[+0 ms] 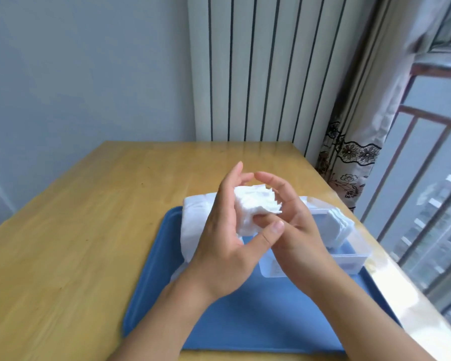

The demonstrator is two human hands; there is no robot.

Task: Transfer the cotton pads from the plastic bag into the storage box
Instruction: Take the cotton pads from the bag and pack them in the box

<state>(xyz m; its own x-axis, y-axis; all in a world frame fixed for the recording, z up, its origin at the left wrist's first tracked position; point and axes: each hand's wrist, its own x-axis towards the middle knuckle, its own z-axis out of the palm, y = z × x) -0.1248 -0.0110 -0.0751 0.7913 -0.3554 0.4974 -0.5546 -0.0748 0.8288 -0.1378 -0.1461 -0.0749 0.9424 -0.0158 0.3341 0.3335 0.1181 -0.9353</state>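
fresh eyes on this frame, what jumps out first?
Both hands, centre frame: the left hand and right hand cup a ragged stack of white cotton pads above the blue tray. Beside it, right, the clear storage box already holds pads; the white plastic bag lies left.

Left hand covers the near side of the cotton pad stack; pad count not readable.

Plastic bag behind the left hand: right part hidden, opening not visible.

Storage box under and beyond the right hand: left half hidden by wrist and palm. Pads inside blur into one white mass.

Right fingertips lost behind the stack.

Both forearms cut off at bottom edge.

Tray near edge partly hidden beneath the arms.

Window view right of the hands blurred.
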